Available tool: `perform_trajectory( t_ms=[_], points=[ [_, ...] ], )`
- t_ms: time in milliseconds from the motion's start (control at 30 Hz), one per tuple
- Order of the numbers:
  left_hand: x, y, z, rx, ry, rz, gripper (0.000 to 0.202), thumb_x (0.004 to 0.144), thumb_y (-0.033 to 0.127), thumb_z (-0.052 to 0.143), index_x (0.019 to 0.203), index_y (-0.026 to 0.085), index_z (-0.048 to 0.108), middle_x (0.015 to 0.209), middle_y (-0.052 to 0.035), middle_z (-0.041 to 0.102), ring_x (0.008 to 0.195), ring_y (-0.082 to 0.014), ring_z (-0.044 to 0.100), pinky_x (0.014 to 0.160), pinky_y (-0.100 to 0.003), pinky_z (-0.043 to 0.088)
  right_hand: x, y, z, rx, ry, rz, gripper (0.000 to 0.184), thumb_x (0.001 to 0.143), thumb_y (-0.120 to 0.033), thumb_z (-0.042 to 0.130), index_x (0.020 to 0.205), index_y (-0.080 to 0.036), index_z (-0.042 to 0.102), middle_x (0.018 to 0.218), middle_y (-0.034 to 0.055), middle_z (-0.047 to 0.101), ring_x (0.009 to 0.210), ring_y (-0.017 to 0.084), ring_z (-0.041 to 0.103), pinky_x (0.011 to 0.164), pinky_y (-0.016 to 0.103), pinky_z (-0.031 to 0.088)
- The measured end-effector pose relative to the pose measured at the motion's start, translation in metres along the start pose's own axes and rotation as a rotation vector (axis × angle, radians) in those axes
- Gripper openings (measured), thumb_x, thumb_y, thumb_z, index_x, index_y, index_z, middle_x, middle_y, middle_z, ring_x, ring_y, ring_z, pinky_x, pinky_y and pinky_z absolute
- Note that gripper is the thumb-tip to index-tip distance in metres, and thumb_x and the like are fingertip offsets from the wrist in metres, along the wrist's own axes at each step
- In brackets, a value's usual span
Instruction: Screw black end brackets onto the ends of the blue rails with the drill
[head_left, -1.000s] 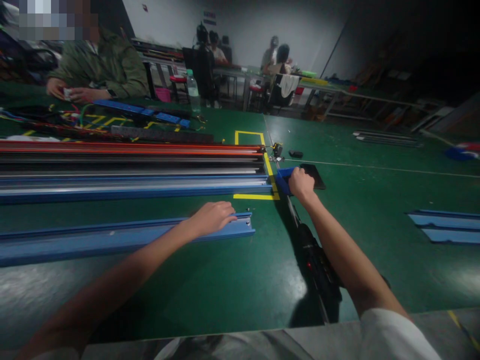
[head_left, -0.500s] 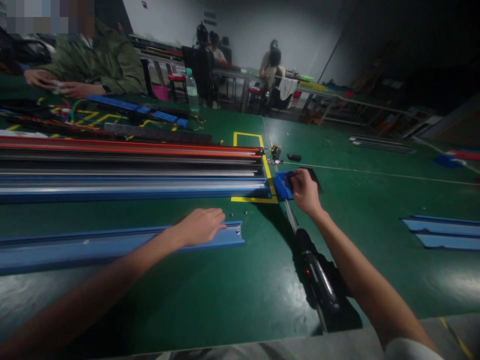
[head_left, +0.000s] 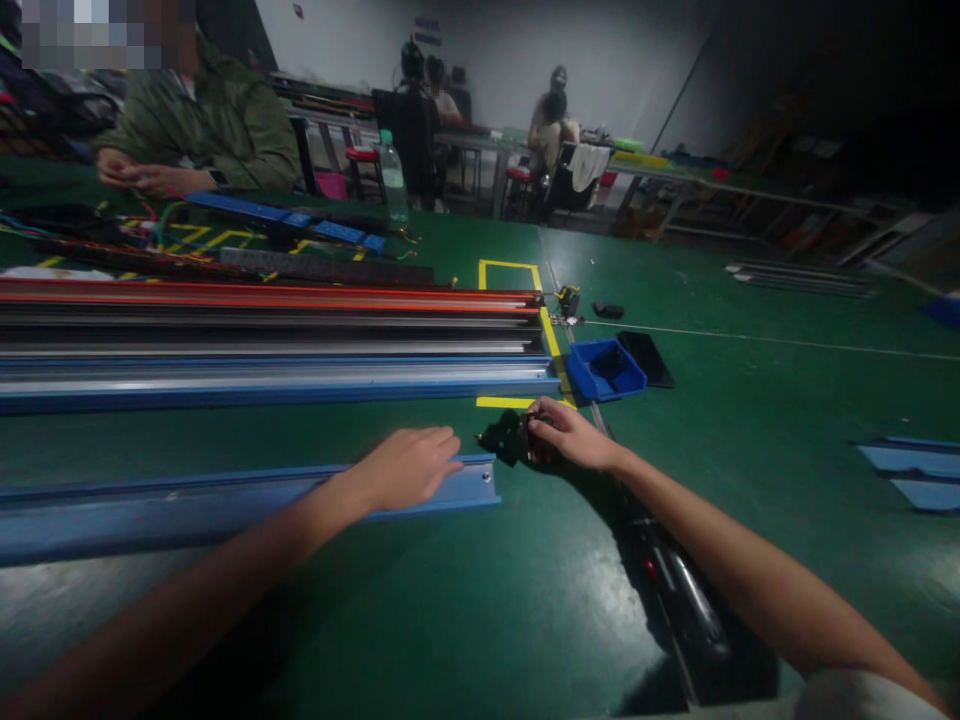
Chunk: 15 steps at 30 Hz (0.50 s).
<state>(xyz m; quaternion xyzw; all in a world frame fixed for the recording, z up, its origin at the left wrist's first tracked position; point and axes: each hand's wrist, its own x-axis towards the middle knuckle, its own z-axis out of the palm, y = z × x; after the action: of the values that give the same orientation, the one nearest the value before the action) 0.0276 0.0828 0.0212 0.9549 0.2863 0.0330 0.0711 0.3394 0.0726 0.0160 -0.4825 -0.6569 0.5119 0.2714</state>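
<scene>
My left hand (head_left: 409,468) lies over a long blue metal channel (head_left: 225,492) near its right end, fingers bent across it. A small hole or screw (head_left: 486,477) shows at that end. My right hand (head_left: 566,432) is closed on a small black part (head_left: 535,440) just beyond the end of the channel. The fingers partly cover the part, and a dark shadow lies beside it. Behind my right hand stands a blue bin (head_left: 606,372) with dark contents.
Red, black and blue rails (head_left: 277,385) lie side by side beyond the channel. A black power tool (head_left: 682,590) lies under my right forearm. Other blue profiles (head_left: 915,470) lie at right. A co-worker in a green jacket (head_left: 244,125) sits across the table near a bottle (head_left: 392,175).
My right hand has come out of the blue bin toward the channel's end, now with a black part in it. My left hand stays on the channel. The view has shifted slightly.
</scene>
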Motion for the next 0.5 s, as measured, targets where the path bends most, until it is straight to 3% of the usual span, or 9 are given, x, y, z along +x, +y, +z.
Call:
perform_trajectory(
  t_ms=[233,400,500],
  points=[
    [0.001,0.002,-0.001,-0.002,0.002,0.007,0.032,0.108,0.035,0.041,0.100,0.016,0.066,0.100,-0.0098,0.069,0.087,-0.0224,0.067,0.077,-0.035,0.053,-0.007,0.001,-0.002,-0.071,0.006,0.031,0.035,0.099,-0.057,0.056,0.099,-0.023,0.054,0.073,-0.0043,0.059,0.053,0.014,0.061,0.046,0.025,0.047],
    [0.001,0.004,-0.005,0.029,-0.031,0.010,0.034,0.108,0.035,0.039,0.101,0.016,0.066,0.102,-0.0095,0.069,0.087,-0.0216,0.066,0.077,-0.034,0.053,-0.005,-0.009,-0.004,-0.176,0.080,-0.043,0.024,0.094,-0.044,0.067,0.091,-0.020,0.066,0.090,0.0038,0.065,0.081,0.019,0.061,0.069,0.029,0.049],
    [0.001,0.005,-0.006,0.043,-0.030,0.002,0.035,0.108,0.036,0.039,0.100,0.016,0.066,0.103,-0.0100,0.069,0.090,-0.0224,0.066,0.077,-0.035,0.053,-0.005,-0.009,-0.005,-0.192,0.075,-0.038,0.019,0.092,-0.039,0.068,0.092,-0.020,0.068,0.086,0.0025,0.065,0.078,0.018,0.058,0.068,0.028,0.047]
  ],
)
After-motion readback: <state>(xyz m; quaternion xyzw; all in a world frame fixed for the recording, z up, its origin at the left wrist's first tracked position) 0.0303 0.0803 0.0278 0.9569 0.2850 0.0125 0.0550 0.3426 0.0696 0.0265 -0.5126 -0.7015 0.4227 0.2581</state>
